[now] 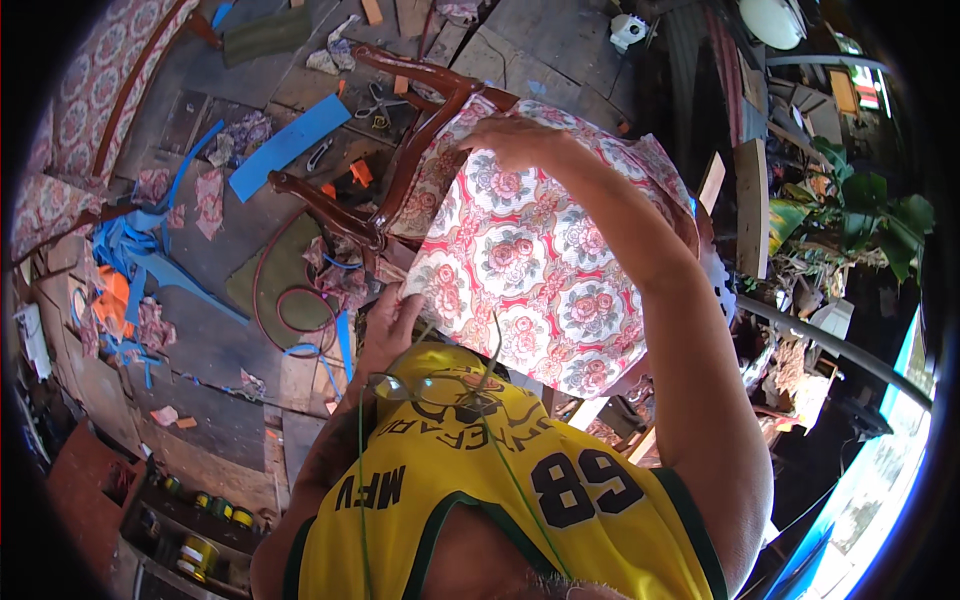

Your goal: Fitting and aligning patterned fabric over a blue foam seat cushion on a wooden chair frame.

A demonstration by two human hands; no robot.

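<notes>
A white fabric with red and grey rose medallions (515, 250) is spread over a chair in front of me. The chair's glossy brown wooden frame (425, 140) lies tipped over, its curved legs pointing left. My right hand (515, 142) reaches across to the fabric's far left corner, fingers bent over its edge beside the frame. At the near left corner, my left hand (388, 322) pinches the fabric edge between thumb and fingers. Between both hands that edge runs nearly straight. The fingertips of my right hand are partly hidden.
Scissors (377, 103), a blue strip (290, 145), orange scraps (360, 171) and a coiled dark red hose (300, 310) lie left of the chair. Another floral-covered piece (90, 120) stands far left. Cans (198, 556) sit on a low shelf; leafy plants (865, 215) are at right.
</notes>
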